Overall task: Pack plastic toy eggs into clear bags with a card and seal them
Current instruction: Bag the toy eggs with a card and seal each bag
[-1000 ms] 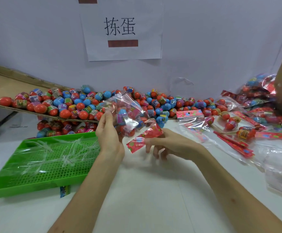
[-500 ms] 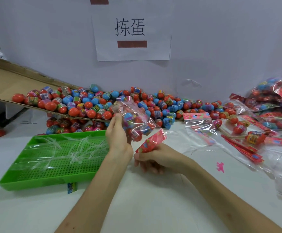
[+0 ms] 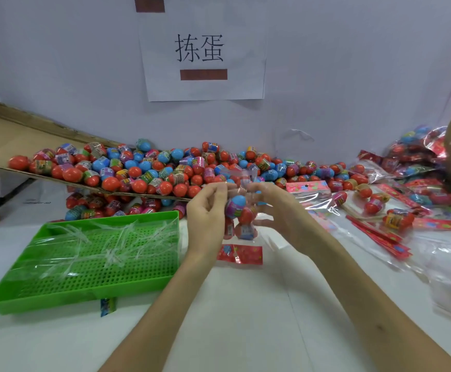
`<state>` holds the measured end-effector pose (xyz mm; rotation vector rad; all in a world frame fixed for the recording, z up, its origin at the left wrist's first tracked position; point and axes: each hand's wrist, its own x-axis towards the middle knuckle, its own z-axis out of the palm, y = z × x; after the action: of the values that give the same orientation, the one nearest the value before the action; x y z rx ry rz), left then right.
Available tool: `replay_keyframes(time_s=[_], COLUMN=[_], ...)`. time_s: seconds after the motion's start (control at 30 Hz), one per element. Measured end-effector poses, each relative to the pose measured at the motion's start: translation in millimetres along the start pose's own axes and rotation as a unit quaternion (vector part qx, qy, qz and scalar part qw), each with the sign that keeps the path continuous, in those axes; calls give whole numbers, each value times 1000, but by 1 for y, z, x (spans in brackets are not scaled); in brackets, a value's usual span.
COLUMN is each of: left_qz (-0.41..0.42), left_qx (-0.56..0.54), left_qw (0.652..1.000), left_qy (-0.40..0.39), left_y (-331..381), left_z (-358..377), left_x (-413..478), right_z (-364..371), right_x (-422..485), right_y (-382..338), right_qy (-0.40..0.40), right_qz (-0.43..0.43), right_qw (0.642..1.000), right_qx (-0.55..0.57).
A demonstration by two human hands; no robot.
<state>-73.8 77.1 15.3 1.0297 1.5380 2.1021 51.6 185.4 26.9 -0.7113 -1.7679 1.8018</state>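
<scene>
You hold the clear bag (image 3: 241, 220) upright above the counter (image 3: 245, 304), in front of the loose egg pile (image 3: 165, 170). This lets its eggs (image 3: 239, 202) settle down toward the red card (image 3: 241, 254) at the low end. Your left hand (image 3: 205, 208) and right hand (image 3: 278, 210) each have their grip pinched on the top edge, close together, probably to flatten the mouth for sealing.

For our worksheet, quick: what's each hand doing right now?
Left hand: pinches the top of the bag.
Right hand: pinches the bag's top too.
</scene>
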Motion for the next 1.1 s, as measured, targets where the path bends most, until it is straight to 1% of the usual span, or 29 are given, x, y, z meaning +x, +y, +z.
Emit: replay_keyframes(time_s=[0.07,0.13,0.2,0.3,0.4,0.47,0.53,0.6,0.63,0.77,0.87,1.0,1.1], left_qz=[15,14,-6,-50,-96,-87,-73,-80,-85,-105,-111,-130,-146], left_qx=[10,18,17,-4,-47,-34,-20,-35,-48,-79,-105,-123,-133], left_qw=[1000,1000,1000,998,993,993,996,996,995,990,987,983,979], left_qy=[-18,-18,-15,-29,-57,-69,-50,-20,-8,45,44,47,40], left_y=[0,-1,-3,-5,-4,-5,-6,-4,-3,0,2,2,1], left_z=[2,3,3,6,7,6,4,-1,-2,-6,-5,-4,-4], left_x=[-3,-4,-5,-6,-7,-7,-6,-2,-1,4,3,3,2], right_z=[10,17,20,23,22,21,20,16,14,14,18,16,17], right_x=[0,0,-1,-2,-2,-1,-1,-2,-2,-3,-4,-7,-7], right_y=[4,7,10,13,15,13,7,2,0,1,0,-4,-4], right_qy=[6,59,107,150,185,193,172,144,137,96,95,77,82], right_qz=[-28,-63,-106,-172,-194,-178,-130,-77,-62,-39,-29,-19,-19], right_qw=[999,995,985,966,953,957,976,986,988,993,993,996,995], right_qx=[-27,-58,-80,-121,-144,-122,-45,31,30,-49,-71,-52,-49])
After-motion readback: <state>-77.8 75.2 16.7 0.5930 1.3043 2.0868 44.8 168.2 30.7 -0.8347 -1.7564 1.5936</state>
